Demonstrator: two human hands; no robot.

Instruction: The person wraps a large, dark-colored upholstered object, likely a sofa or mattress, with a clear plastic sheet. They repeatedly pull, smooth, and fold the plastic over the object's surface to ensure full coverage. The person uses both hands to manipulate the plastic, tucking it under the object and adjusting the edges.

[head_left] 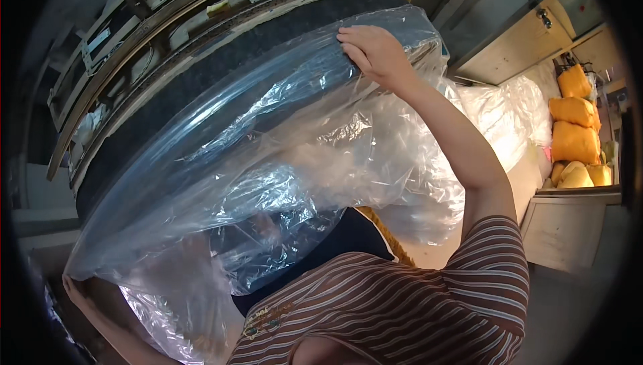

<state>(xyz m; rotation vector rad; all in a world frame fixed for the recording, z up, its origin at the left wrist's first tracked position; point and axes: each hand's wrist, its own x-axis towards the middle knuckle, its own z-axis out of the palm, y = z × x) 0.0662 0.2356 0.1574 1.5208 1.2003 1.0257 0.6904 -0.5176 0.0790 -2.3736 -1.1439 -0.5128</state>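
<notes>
A large clear plastic sheet (pixel 288 130), shiny and creased, stretches across a long dark work surface (pixel 261 43) and hangs down in loose folds toward my body. At the lower left, my left hand (pixel 76 289) closes on a corner of the sheet, where the film draws to a point; most of its fingers are hidden. My right hand (pixel 376 55) reaches far forward and lies on the sheet near its far right end, its fingers stretched out along the film and its thumb apart.
A long machine frame with rails (pixel 127 60) runs behind the work surface. A small yellowish piece (pixel 218 8) lies on it. More bunched clear plastic (pixel 509 114) is at the right. Beyond it, orange bundles (pixel 575 140) are stacked on a shelf beside pale cabinets (pixel 512 40).
</notes>
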